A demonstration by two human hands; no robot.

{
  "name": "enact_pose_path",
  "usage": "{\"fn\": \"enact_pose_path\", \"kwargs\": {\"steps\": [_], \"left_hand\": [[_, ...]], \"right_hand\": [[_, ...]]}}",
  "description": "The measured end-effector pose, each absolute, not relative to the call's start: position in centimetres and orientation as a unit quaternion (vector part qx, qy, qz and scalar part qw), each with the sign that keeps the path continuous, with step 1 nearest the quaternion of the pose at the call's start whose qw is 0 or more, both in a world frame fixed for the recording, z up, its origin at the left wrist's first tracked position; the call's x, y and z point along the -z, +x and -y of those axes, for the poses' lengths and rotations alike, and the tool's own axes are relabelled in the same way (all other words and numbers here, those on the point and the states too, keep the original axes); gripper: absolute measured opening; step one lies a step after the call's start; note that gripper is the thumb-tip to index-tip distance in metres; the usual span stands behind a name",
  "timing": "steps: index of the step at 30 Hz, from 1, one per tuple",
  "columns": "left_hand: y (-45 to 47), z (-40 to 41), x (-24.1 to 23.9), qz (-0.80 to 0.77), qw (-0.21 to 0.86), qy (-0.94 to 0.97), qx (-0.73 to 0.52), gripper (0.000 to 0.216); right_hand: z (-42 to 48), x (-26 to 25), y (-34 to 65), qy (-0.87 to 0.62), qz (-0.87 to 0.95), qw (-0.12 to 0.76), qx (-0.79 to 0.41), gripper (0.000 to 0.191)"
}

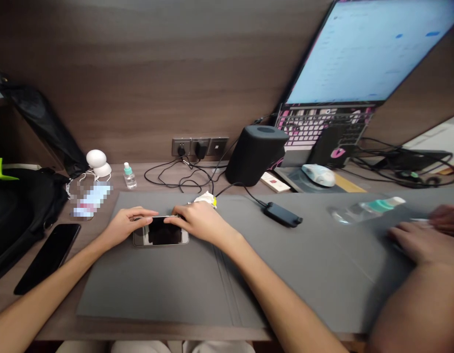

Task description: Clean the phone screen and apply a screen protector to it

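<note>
A smartphone (164,231) with a dark, reflective screen lies sideways at the grey desk mat, face up. My left hand (129,224) grips its upper left corner, the thumb over the front and the fingers along the far edge. At the upper right corner my right hand (197,219) is closed on the phone, thumb at the screen's top edge and fingers curled behind. A crumpled white wrapper with a yellow part (207,198) sits just beyond my right knuckles; whether they touch is unclear.
Left of the mat (157,289) are a black phone (48,257) and a small dropper bottle (129,176). Beyond stand a black speaker (254,154), cables and a laptop (333,113). A black adapter (282,214) and clear bottle (366,210) lie right, near another person's hands (425,240).
</note>
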State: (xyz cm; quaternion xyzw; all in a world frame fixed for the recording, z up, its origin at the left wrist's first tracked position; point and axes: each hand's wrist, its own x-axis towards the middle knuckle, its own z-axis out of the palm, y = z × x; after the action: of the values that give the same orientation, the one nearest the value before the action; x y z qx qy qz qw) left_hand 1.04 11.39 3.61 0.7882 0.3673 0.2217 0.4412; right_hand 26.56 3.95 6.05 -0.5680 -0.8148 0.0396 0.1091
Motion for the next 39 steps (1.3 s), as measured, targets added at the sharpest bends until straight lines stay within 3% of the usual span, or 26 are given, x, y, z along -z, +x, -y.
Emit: {"fn": "enact_pose_path", "kwargs": {"steps": [9, 15, 19, 25, 39], "left_hand": [[1.4, -11.3, -3.8, -0.374, 0.458, 0.770, -0.239, 0.032], [1.4, -11.2, -3.6, -0.411, 0.512, 0.710, -0.255, 0.045], [1.4, -11.1, -3.6, -0.404, 0.533, 0.696, -0.260, 0.055], [1.3, -11.4, -3.4, -0.380, 0.487, 0.754, -0.223, 0.051], [1.4, -11.4, -3.3, -0.349, 0.372, 0.838, -0.195, 0.033]], "right_hand": [[-4.3, -5.1, 26.7, -0.540, 0.830, 0.128, -0.047, 0.042], [-4.1, -5.3, 26.5, -0.564, 0.818, 0.105, -0.028, 0.042], [-4.1, -5.5, 26.8, -0.553, 0.818, 0.142, -0.069, 0.040], [-4.6, -5.1, 27.8, -0.524, 0.813, 0.189, -0.172, 0.024], [-4.5, -4.5, 27.0, -0.531, 0.814, 0.187, -0.144, 0.032]]}}
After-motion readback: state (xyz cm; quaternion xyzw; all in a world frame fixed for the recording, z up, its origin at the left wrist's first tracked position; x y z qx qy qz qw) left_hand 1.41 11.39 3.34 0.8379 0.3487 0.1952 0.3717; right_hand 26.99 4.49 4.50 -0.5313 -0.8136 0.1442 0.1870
